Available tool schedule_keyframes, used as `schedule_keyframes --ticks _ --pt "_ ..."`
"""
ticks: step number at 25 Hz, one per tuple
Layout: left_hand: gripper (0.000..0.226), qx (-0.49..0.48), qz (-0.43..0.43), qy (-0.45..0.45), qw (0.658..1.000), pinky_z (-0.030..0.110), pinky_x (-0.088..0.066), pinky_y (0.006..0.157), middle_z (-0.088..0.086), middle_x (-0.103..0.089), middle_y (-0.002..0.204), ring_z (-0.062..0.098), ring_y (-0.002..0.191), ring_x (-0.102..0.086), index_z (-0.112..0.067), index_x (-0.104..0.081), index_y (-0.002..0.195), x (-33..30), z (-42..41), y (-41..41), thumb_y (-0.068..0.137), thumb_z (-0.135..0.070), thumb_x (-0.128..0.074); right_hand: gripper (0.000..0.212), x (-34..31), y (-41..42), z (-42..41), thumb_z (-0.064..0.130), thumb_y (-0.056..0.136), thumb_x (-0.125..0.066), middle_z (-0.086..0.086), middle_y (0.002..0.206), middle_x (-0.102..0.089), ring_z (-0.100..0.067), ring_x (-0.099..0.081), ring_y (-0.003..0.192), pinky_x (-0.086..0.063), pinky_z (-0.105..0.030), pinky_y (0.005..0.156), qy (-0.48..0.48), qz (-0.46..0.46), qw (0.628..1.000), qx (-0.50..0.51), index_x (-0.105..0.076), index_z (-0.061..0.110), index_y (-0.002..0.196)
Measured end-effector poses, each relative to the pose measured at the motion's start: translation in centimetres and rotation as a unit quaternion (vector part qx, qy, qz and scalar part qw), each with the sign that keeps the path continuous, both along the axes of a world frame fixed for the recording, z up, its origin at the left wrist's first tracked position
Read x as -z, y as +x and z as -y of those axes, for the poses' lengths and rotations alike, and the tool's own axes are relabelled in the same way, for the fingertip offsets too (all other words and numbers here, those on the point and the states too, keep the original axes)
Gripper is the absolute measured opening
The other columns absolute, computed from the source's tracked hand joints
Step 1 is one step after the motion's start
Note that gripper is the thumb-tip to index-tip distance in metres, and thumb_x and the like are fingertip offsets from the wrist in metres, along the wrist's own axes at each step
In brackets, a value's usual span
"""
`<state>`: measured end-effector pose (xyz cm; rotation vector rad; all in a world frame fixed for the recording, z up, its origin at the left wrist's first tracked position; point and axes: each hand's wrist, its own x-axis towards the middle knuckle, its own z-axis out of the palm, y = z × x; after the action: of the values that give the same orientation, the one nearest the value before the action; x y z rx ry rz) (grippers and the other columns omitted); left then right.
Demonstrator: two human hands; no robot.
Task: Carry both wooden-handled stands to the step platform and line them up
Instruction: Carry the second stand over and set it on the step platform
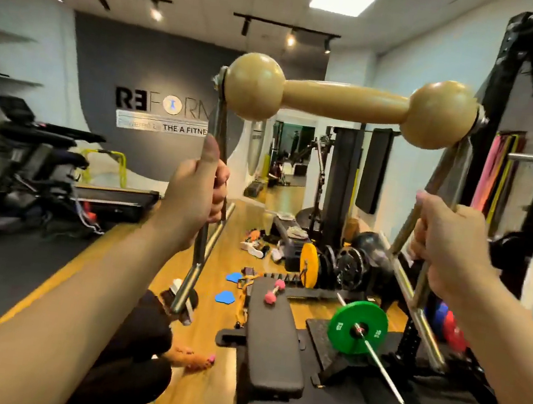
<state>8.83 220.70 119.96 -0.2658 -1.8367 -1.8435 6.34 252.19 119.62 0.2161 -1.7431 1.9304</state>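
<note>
Held up at head height over the black bench (269,332), only one wooden-handled stand (347,102) shows, its smooth ball-ended handle above chrome legs gripped by the left hand (196,192) and right hand (447,244), fingers partly hidden.

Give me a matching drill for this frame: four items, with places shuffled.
Items:
1. wooden handle
2. green plate
3. yellow plate
4. left hand

Places:
A. on the bar's end, beside the bench
B. standing on edge in the floor rack
C. gripping the stand's left metal leg
D. held up high, between both legs

Pairs: 1-D, 2-A, 3-B, 4-C
</note>
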Motion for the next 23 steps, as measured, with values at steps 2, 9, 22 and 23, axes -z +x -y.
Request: schedule_keyframes --ticks 2,9,22,23 --pt "0.062 -0.042 0.004 0.005 0.999 0.024 -0.021 0.043 -0.003 -0.030 0.052 0.014 0.043 -0.024 -0.023 -0.043 0.069 0.1 5.0 0.4 0.088 -0.081 -0.034 0.037 0.0 -1.3 5.2 0.027 0.102 -0.058 0.005 0.046 -0.035 -0.012 -0.029 0.037 -0.026 -0.030 0.046 -0.002 0.010 0.999 -0.030 -0.045 0.021 0.067" --pt "0.063 -0.142 0.005 -0.008 0.990 0.027 -0.015 0.045 -0.006 -0.029 0.049 0.012 0.040 -0.021 -0.023 -0.042 0.066 0.6 22.9 3.1 0.086 -0.082 -0.035 0.032 1.1 -4.9 24.6 0.036 0.099 -0.060 -0.002 0.059 -0.041 -0.018 -0.038 0.049 -0.032 -0.037 0.053 0.019 0.021 0.994 -0.105 -0.054 0.019 0.073" --pt "0.061 -0.380 0.028 0.030 0.924 0.023 -0.015 0.042 -0.006 -0.027 0.049 0.013 0.042 -0.019 -0.021 -0.040 0.068 2.2 50.2 9.8 0.096 -0.075 -0.033 0.031 2.8 -11.0 61.0 0.038 0.093 -0.063 -0.013 0.067 -0.040 -0.025 -0.039 0.058 -0.033 -0.039 0.053 0.018 0.042 0.953 -0.300 -0.053 0.012 0.081" --pt "0.062 -0.400 0.028 0.033 0.916 0.023 -0.015 0.042 -0.006 -0.028 0.050 0.014 0.042 -0.018 -0.021 -0.040 0.069 2.2 52.1 10.2 0.095 -0.076 -0.033 0.030 3.0 -11.6 64.1 0.037 0.094 -0.063 -0.013 0.067 -0.041 -0.026 -0.039 0.058 -0.032 -0.038 0.053 0.019 0.043 0.946 -0.321 -0.052 0.011 0.082"
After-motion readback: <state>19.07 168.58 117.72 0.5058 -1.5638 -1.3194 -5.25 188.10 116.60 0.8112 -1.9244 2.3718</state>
